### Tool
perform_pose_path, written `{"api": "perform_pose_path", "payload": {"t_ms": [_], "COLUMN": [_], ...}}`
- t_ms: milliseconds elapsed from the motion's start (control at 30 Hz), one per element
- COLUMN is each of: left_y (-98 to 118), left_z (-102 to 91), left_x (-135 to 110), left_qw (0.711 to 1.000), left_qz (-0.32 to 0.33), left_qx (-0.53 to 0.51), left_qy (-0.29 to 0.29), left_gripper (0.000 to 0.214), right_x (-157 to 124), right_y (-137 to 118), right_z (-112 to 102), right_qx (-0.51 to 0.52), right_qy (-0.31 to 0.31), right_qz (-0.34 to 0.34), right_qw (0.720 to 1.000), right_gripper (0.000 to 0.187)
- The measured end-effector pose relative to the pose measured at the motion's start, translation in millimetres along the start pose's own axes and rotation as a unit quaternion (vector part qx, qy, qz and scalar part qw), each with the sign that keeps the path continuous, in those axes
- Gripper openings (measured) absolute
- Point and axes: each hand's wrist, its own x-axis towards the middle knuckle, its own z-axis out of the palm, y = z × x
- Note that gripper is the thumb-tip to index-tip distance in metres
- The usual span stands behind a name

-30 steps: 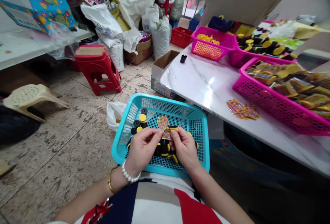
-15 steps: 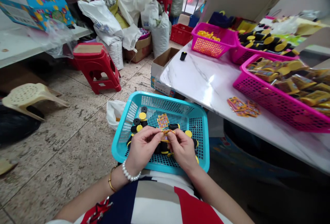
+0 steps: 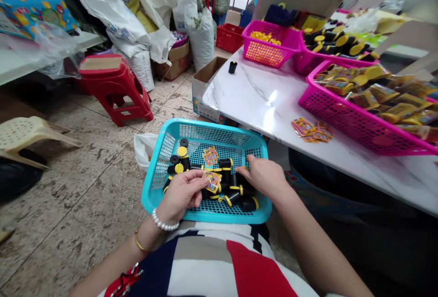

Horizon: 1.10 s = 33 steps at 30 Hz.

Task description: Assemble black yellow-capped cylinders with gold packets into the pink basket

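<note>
Pinched in my left hand (image 3: 185, 192) is a small printed card (image 3: 212, 181) in orange and yellow, perhaps in a clear wrapper. My right hand (image 3: 265, 174) is over the right side of the turquoise basket (image 3: 153, 164), thumb and forefinger apart; its other fingers are partly hidden. Beneath and beside it lie black cylinders with yellow caps (image 3: 233, 196), several of them tipped over. More printed cards (image 3: 210, 155) lie in the middle of the basket. The basket rests at my lap, and one black cylinder (image 3: 184, 143) near its far left shows a dark end.
On the marble-look table (image 3: 253, 91) stand a pink basket of wrapped pieces (image 3: 342, 119), another of yellow parts (image 3: 267, 53), a stack of cards (image 3: 311, 130) and a lone black cylinder (image 3: 232, 67). A red stool (image 3: 116, 91) and cardboard box (image 3: 205, 82) stand beyond.
My right hand has let go of the card that both hands were holding and moved right, over the cylinders. The card stays in my left hand. The whole view has shifted slightly.
</note>
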Motion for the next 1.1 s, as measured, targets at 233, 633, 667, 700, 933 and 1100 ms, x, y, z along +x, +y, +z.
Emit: {"api": "perform_pose_path", "payload": {"t_ms": [233,633,667,700,933,1100], "left_y": [1.9,5.3,4.9,4.4,1.7,0.2], "left_z": [-2.2,-1.4,-1.9,-2.3,1.9,1.0], "left_x": [10.6,14.7,14.5,14.4,13.2,13.8], "left_qw": [0.995,0.964,0.962,0.96,0.977,0.981], "left_qz": [-0.032,-0.067,-0.069,-0.07,-0.022,-0.009], "left_qx": [-0.1,-0.255,-0.263,-0.265,-0.209,-0.189], "left_qy": [-0.005,-0.035,-0.041,-0.047,-0.038,-0.033], "left_gripper": [0.027,0.022,0.022,0.022,0.022,0.023], "right_x": [-3.8,-33.7,-34.5,-35.7,-45.0,-47.9], "right_y": [2.4,-28.2,-28.5,-28.3,-33.1,-37.9], "right_z": [5.7,4.1,4.0,2.9,-8.9,-8.5], "right_qx": [0.077,0.678,0.658,0.634,0.484,0.498], "right_qy": [0.011,-0.023,-0.01,0.003,0.059,0.05], "right_qz": [0.021,-0.036,-0.042,-0.053,-0.117,-0.127], "right_qw": [0.997,0.734,0.751,0.772,0.865,0.856], "right_gripper": [0.022,0.023,0.022,0.022,0.024,0.023]}}
